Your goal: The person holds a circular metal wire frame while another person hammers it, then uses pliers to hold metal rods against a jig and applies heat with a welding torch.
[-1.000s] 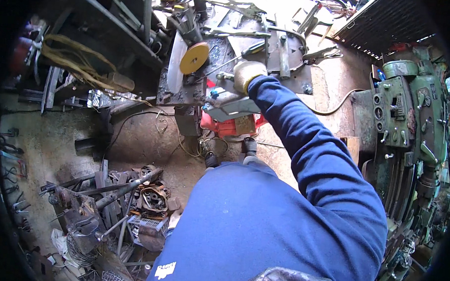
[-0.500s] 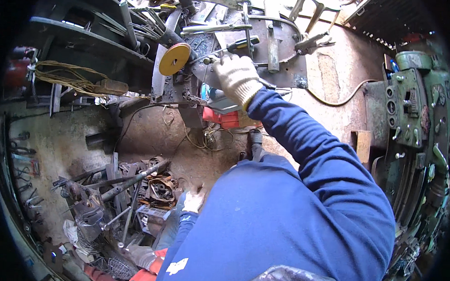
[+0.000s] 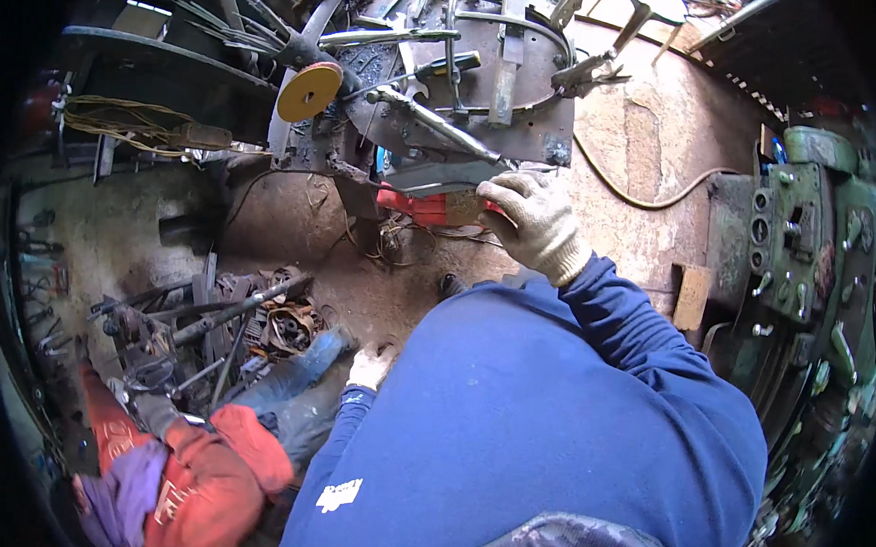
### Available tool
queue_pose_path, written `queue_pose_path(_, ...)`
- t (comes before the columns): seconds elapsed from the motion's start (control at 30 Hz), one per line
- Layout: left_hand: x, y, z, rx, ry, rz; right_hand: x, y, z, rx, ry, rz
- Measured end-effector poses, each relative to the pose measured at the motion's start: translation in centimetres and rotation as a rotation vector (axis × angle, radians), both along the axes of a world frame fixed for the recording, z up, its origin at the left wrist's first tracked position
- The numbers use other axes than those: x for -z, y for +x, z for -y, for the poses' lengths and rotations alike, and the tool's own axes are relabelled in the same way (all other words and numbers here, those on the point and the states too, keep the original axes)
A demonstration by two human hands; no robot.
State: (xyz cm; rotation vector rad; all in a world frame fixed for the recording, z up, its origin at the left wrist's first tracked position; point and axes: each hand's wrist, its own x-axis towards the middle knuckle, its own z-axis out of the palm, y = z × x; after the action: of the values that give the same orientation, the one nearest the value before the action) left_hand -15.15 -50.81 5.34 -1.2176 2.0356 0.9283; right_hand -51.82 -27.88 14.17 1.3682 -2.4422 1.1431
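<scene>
My right hand [image 3: 534,222], in a pale work glove, is closed on the end of a flat grey metal piece [image 3: 441,174] at the near edge of a cluttered steel workbench [image 3: 535,132]. A red machine [image 3: 416,205] sits just below that piece. My left hand [image 3: 369,366], also gloved, hangs low by my blue sweater with nothing seen in it. A yellow grinding disc [image 3: 309,91] stands at the bench's left side.
Long steel bars, clamps and tools cover the bench. A green machine tool [image 3: 805,248] stands at the right. A heap of scrap metal parts [image 3: 215,314] lies on the floor at the left. Another person in red clothing [image 3: 209,468] crouches at lower left.
My right hand has drawn back from the bench top to its near edge and now grips the grey piece. The view has tilted down, bringing the crouching person and my left hand into sight.
</scene>
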Motion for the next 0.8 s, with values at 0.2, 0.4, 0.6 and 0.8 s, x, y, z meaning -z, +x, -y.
queue_pose_path(0.2,1.9,-7.0,-6.7,-0.108,-0.149,-0.046,-0.1,-7.8,-4.7,-0.240,-0.031,0.076)
queue_pose_path(0.4,-2.1,-16.1,-15.8,-0.221,-0.078,-0.361,-0.3,-13.2,-7.4,-0.543,0.039,0.029)
queue_pose_path(0.6,1.6,-11.8,-22.5,-0.569,-0.182,-0.211,0.0,-14.2,-5.3,-0.652,0.054,0.086)
queue_pose_path(0.8,6.7,-2.9,-31.2,-0.639,-0.041,0.082,-0.3,-13.0,-1.8,-0.636,0.194,-0.025)
